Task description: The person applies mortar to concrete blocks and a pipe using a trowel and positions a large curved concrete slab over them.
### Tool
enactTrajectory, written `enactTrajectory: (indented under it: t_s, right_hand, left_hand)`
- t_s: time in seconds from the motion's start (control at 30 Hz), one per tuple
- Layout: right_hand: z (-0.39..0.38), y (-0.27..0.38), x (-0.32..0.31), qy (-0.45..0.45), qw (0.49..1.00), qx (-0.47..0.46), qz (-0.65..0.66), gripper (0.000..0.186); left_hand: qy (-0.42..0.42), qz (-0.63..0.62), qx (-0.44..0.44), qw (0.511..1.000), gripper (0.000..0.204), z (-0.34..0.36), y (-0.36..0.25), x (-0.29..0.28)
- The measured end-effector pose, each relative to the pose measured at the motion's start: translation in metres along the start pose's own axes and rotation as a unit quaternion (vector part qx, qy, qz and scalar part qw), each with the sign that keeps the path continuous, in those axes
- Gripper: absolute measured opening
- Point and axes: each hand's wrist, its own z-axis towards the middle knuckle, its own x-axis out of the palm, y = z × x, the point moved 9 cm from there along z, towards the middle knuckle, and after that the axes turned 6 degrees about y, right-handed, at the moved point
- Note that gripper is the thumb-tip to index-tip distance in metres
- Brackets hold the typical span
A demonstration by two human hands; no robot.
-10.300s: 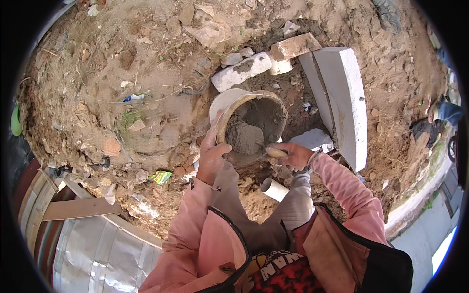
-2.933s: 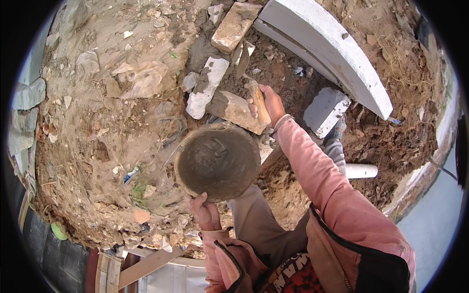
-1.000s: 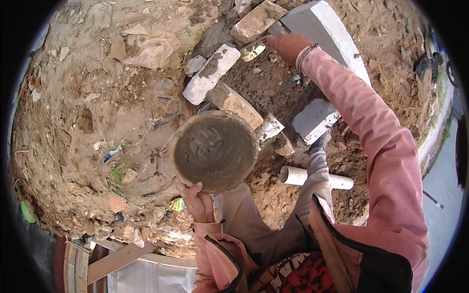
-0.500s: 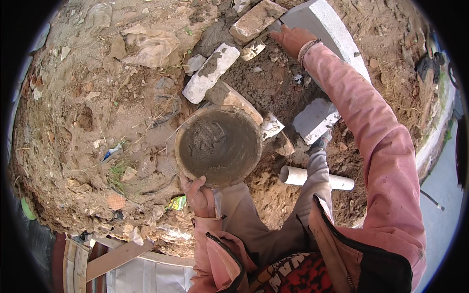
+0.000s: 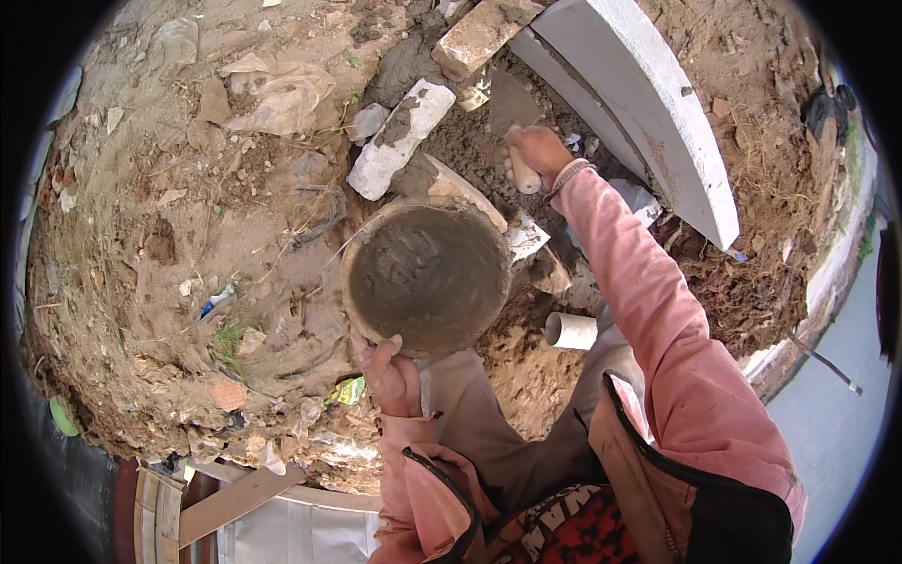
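Note:
My left hand (image 5: 389, 378) grips the near rim of a round basin (image 5: 499, 310), its thumb over the edge. Wet grey mortar (image 5: 423, 273) coats the inside and lies in the basin, with a rough mound toward its left. My right hand (image 5: 539, 156) is closed round the wooden handle of a trowel (image 5: 512, 101). The trowel's blade points away from me, over the dark soil beside a long pale grey block wall (image 5: 648, 103). Left of the blade lie a mortar-smeared white block (image 5: 402, 141) and, farther off, a brown brick (image 5: 484, 36).
A white pipe (image 5: 570, 331) sticks out beside my right leg. Broken block pieces (image 5: 526, 237) lie right of the basin. Loose earth and a torn plastic sheet (image 5: 277, 91) spread to the left. Wooden boards (image 5: 235, 503) and metal sheeting are at the lower left.
My right hand has come back toward me from the block wall, and the trowel now shows plainly. My left hand still grips the basin.

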Motion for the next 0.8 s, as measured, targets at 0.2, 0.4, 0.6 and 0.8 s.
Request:
enactTrajectory:
  t_s: [0.2, 0.4, 0.6, 0.8]
  right_hand:
    - [-0.009, 0.030, 0.032, 0.048, 0.875, -0.198, -0.440, 0.033]
    - [-0.145, 0.020, -0.014, -0.023, 0.888, -0.258, -0.380, 0.051]
    - [-0.251, -0.019, -0.056, 0.075, 0.838, -0.251, -0.480, 0.056]
    - [-0.203, -0.040, -0.053, 0.027, 0.823, -0.223, -0.522, 0.057]
  left_hand:
    - [0.008, -0.012, -0.017, 1.000, 0.078, 0.006, 0.005, 0.012]
    - [0.004, -0.014, 0.005, 1.000, 0.071, 0.022, 0.011, 0.017]
    - [0.071, 0.019, 0.023, 0.997, 0.070, 0.017, 0.025, 0.090]
    - [0.169, 0.046, 0.010, 0.985, 0.068, 0.009, 0.082, 0.169]
